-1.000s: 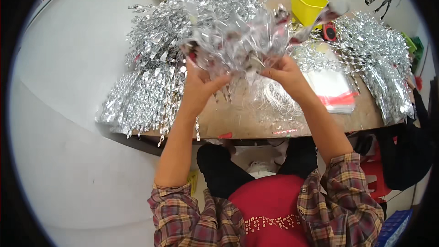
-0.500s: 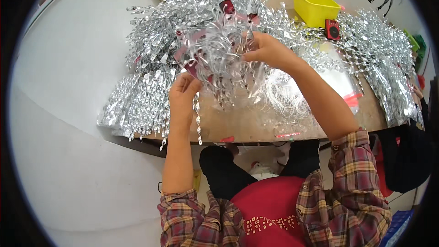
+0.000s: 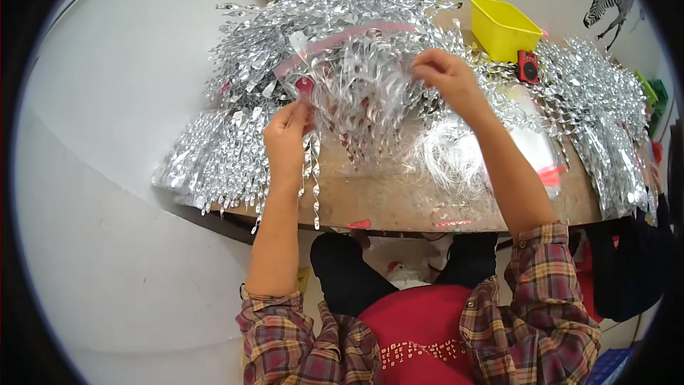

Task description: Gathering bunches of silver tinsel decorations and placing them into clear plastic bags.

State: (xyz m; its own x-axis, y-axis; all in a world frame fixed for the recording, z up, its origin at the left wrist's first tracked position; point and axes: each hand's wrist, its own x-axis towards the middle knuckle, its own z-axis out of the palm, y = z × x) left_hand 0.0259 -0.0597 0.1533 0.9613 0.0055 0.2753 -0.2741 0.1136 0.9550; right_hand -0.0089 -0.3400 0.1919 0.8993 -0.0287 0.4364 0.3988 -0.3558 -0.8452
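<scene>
A clear plastic bag with a pink band along its top is held up over the table, bulging with silver twisted foil strips. My left hand is closed in a pinch on the bag's lower left side, beside a small red tag. At the bag's right edge, the fingers of my right hand are curled together on the plastic; their tips are partly hidden. Behind the bag rises a big heap of silver foil strips. A few loose twisted strips dangle next to my left wrist.
On the brown table lies a tangle of thin white strands, right of the bag. Further back stand a yellow bin and a small red device. More silver strips cover the right side. Another person's dark sleeve shows at far right.
My right hand has moved right, from the front of the bag to its edge. The bag's pink band now stretches across the top, and the bag hangs straighter. The view has shifted slightly.
</scene>
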